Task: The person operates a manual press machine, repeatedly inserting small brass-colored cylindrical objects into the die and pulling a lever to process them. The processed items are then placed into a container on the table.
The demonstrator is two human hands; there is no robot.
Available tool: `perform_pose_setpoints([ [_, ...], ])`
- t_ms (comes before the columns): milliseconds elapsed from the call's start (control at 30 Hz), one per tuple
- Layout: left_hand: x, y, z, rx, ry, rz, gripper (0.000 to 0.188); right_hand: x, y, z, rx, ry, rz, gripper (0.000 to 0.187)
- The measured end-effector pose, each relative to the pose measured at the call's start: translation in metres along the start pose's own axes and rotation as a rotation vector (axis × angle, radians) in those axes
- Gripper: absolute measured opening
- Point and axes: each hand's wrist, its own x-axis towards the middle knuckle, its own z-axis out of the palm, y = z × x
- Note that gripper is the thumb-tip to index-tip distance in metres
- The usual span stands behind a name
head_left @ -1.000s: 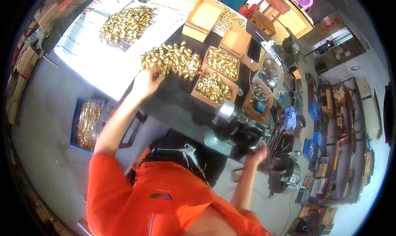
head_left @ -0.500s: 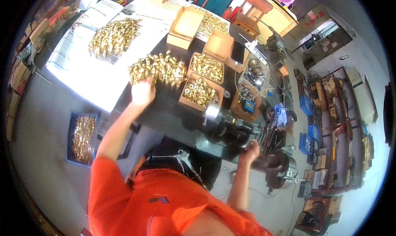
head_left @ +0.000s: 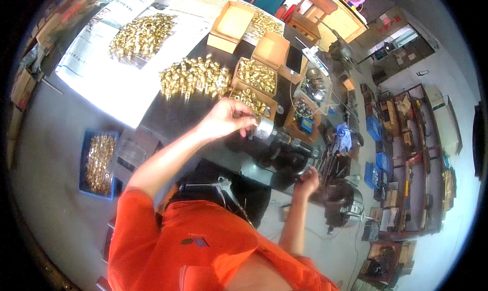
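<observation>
My left hand is at the silver cylindrical head of a small dark bench machine. Its thumb and fingertips pinch together there, and whatever lies between them is too small to make out. My right hand is closed around a handle at the machine's right end, the grip mostly covered by the fingers. Just beyond my left hand, an open cardboard box holds brass fittings, partly hidden by the hand. A second box of brass fittings stands behind it. To their left a loose heap of brass fittings lies on the dark table.
Another brass pile rests on newspaper at the far left. Empty cardboard boxes stand behind the filled ones. A blue crate of fittings sits on the floor. At the right are a blue cloth and a shelf rack.
My left hand has left the loose brass heap and moved right and nearer, to the machine's silver head. My right hand has stayed at the handle.
</observation>
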Motion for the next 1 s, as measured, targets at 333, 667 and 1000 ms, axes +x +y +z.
perform_pose_setpoints([
  [333, 0.008, -0.004, -0.002, 0.038, -0.013, -0.021, 0.011, -0.022, -0.022, 0.011, -0.076, 0.012, -0.043, 0.018],
  [667, 0.015, -0.007, -0.007, 0.001, -0.119, -0.003, 0.009, -0.016, -0.064, 0.017, -0.086, -0.151, -0.013, 0.018],
  [1000, 0.016, 0.01, -0.007, 0.071, -0.144, -0.029, 0.008, 0.042, -0.084, 0.076, -0.003, -0.261, -0.093, 0.015],
])
